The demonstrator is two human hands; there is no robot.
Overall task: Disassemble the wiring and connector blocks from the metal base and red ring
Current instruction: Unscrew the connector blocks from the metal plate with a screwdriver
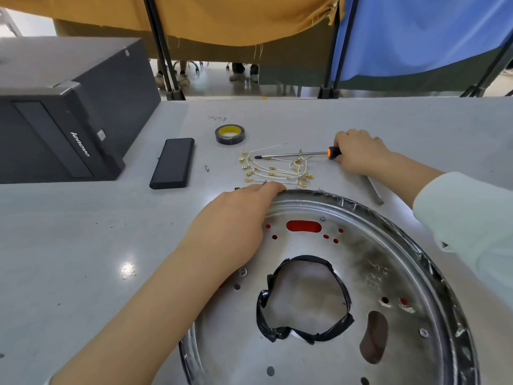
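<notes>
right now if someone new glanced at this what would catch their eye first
The big round metal base fills the near right of the table, with red showing through its holes and black tape round its central opening. The left hand rests on its far rim. Beyond it lies a bundle of white wires with brass terminals, and the right hand grips an orange-handled screwdriver.

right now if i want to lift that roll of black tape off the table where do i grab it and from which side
Pinch the roll of tape across its outer wall from straight above. It lies flat on the table with the hole facing up and stands apart from the wires and the screwdriver.
</notes>
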